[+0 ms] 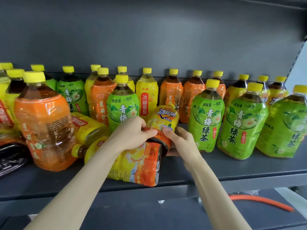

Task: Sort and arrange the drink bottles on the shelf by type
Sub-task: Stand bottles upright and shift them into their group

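Observation:
Both my hands grip an iced-tea bottle [163, 120] with a yellow-orange label, tilted away from me with its dark base toward me. My left hand [132, 132] holds its left side, my right hand [180, 140] its right side and underside. Under it lies another iced-tea bottle [137, 165] on its side at the shelf front. A yellow pear-drink bottle [88, 128] also lies flat to the left. Green-tea bottles [206, 117] stand at the right, orange-labelled bottles [44, 123] left and behind. All caps are yellow.
The dark grey shelf [232, 170] has a front lip and a back panel close behind the rear row. A black wrapped object [10, 156] lies at the far left. An orange hose [259, 201] lies on the surface below at the right.

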The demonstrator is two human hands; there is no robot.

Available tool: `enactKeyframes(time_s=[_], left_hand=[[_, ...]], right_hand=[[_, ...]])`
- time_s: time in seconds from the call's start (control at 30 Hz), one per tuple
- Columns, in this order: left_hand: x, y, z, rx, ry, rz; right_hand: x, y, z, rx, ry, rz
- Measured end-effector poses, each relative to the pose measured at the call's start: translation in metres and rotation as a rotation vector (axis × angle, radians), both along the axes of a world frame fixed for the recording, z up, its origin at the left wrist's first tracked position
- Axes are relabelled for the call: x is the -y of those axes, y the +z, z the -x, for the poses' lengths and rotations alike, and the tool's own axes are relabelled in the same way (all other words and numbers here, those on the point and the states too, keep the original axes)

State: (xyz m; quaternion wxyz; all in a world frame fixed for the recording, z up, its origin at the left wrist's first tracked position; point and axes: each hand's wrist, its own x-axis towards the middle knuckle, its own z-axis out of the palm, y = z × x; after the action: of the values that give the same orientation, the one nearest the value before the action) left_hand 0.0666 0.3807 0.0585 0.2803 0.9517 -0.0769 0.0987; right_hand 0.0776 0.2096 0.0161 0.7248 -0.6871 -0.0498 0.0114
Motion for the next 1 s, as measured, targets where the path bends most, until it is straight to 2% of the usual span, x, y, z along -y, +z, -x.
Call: enactKeyframes(time_s=[0.17,0.33,0.5,0.57,0.67,0.77,0.9,1.0], left_hand=[[0.005,0.008,0.004,0.148,0.038,0.167],[0.02,0.023,-0.002,0.141,-0.045,0.243],[0.038,0.035,-0.014,0.166,-0.177,0.698],[0.039,0.035,-0.018,0.205,-0.218,0.789],[0.031,0.036,-0.02,0.17,-0.263,0.761],[0.026,0.039,-0.022,0.13,-0.27,0.616],[0.023,0.036,-0.022,0.107,-0.209,0.399],[0.026,0.032,-0.022,0.152,-0.162,0.357]], right_hand=[[0.008,0.008,0.002,0.27,-0.005,0.001],[0.009,0.015,0.005,0.44,-0.038,-0.004],[0.016,0.016,0.01,0.539,0.029,-0.011],[0.018,0.015,0.011,0.555,0.046,0.008],[0.019,0.013,0.007,0.555,0.048,0.028],[0.021,0.006,0.0,0.544,0.033,0.039],[0.023,-0.005,-0.007,0.525,0.013,0.077],[0.024,-0.009,-0.011,0.516,-0.022,0.136]])
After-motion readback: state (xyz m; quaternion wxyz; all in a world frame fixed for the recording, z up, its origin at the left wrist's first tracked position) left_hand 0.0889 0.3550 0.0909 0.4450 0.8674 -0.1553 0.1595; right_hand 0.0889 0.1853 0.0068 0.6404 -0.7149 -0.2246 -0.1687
